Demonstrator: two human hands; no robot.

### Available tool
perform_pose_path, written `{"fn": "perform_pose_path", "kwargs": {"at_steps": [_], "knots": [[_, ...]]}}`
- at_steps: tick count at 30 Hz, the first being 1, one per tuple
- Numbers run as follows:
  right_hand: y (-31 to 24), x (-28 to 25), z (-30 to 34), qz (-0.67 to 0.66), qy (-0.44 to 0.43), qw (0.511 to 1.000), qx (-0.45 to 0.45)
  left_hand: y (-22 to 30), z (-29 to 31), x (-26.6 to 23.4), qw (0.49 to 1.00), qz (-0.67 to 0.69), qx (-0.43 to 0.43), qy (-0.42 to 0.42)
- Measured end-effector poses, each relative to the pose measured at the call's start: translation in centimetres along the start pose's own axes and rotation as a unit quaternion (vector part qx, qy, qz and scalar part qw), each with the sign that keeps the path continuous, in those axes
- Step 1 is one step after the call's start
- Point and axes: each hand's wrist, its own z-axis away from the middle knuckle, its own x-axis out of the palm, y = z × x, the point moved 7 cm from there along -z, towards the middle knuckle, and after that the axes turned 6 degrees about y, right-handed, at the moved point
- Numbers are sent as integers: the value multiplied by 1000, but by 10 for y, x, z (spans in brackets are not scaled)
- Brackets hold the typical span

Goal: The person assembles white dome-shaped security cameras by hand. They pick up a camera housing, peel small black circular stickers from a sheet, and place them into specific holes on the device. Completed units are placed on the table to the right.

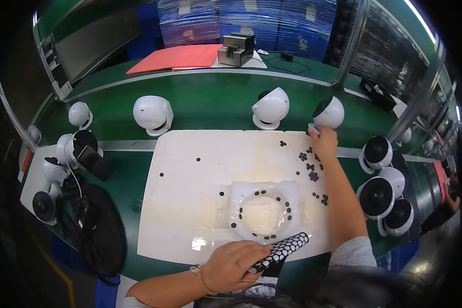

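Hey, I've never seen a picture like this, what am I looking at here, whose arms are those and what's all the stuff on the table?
This is one picture from a wide camera worn on a person's head, looking down, so straight edges look bent. The two bare arms are that person's own. The left hand holds a black strip covered in white dots. The right hand reaches forward and touches a round white camera unit. In front lies a white mat on a green table, with small black dots scattered on it and a clear plastic ring lined with more dots. More white round units stand around the mat.
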Motion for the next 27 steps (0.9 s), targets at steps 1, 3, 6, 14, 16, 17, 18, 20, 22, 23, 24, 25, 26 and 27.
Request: {"fn": "perform_pose_path", "kwargs": {"at_steps": [1, 3, 6, 14, 16, 17, 18, 20, 22, 23, 24, 25, 26, 27], "knots": [[4, -13, -3, 10, 52, 998, -23, 3, -1, 0, 1000, -4, 9, 2], [2, -33, -8, -10, 109, 992, -64, 7, -4, -1, 1000, -11, 26, 6], [-26, -80, 1, -69, 140, 983, -98, 9, -3, 1, 999, -19, 32, 6], [-103, -130, 115, -641, -270, 711, 99, 11, 2, -2, 999, -30, 25, -6], [-117, -125, 139, -610, -341, 704, 124, 12, -1, -1, 999, -21, 28, -7], [-113, -113, 149, -585, -340, 731, 89, 12, -4, 0, 999, -13, 34, -5], [-107, -109, 149, -566, -343, 739, 128, 12, -4, -1, 999, -11, 34, -1], [-102, -121, 142, -487, -264, 830, 62, 11, -5, -3, 1000, -5, 13, 20], [-117, -161, 138, -337, -92, 925, -152, 7, -2, -6, 999, -9, -14, 37], [-125, -170, 144, -359, -95, 905, -207, 5, 0, -7, 999, -11, -26, 42], [-132, -181, 150, -377, -97, 883, -261, 4, 1, -7, 998, -12, -36, 46], [-139, -190, 158, -395, -98, 858, -314, 5, 1, -8, 998, -13, -34, 51], [-147, -192, 165, -407, -122, 840, -338, 6, 0, -9, 998, -15, -33, 57], [-157, -197, 173, -413, -141, 825, -358, 8, -3, -9, 998, -12, -25, 59]]}}
